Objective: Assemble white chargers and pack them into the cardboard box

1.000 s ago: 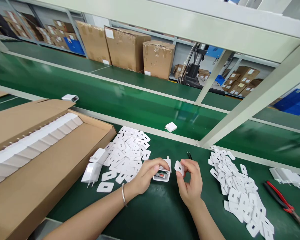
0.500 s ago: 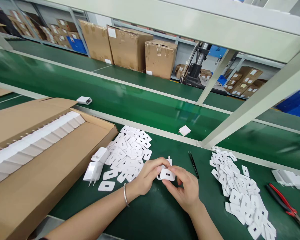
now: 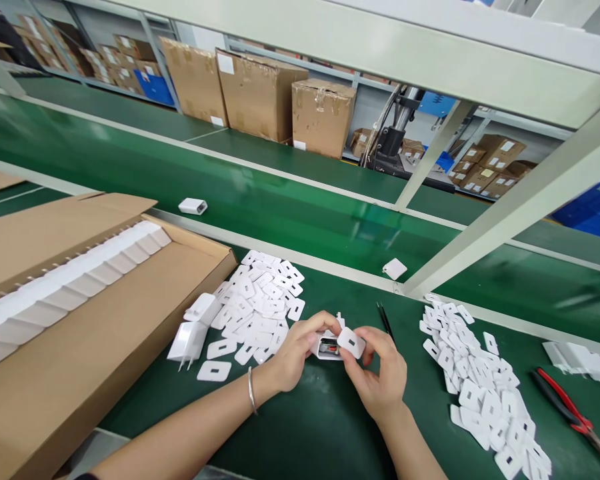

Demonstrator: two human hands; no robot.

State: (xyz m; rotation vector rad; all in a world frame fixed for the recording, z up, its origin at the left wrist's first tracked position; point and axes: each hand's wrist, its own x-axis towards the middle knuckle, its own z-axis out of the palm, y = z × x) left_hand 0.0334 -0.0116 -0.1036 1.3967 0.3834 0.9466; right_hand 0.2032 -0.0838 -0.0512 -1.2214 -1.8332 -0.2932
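Observation:
My left hand, with a bangle on the wrist, grips a white charger housing. Its open end faces me and shows circuit parts inside. Pinched in my right hand is a white cover plate with a small dark slot, held beside the housing's opening. Beyond my left hand lies a pile of white cover plates. A second pile of plates spreads to the right. Behind my right hand rest black tweezers.
On the left stands an open carton with a row of white chargers. Loose chargers sit beside it. Red-handled pliers lie at right. A green conveyor belt carries a charger. A metal post rises at right.
My right hand has moved right, taking the cover plate away from the housing's end, so the inside now shows. The two chargers on the conveyor have shifted right.

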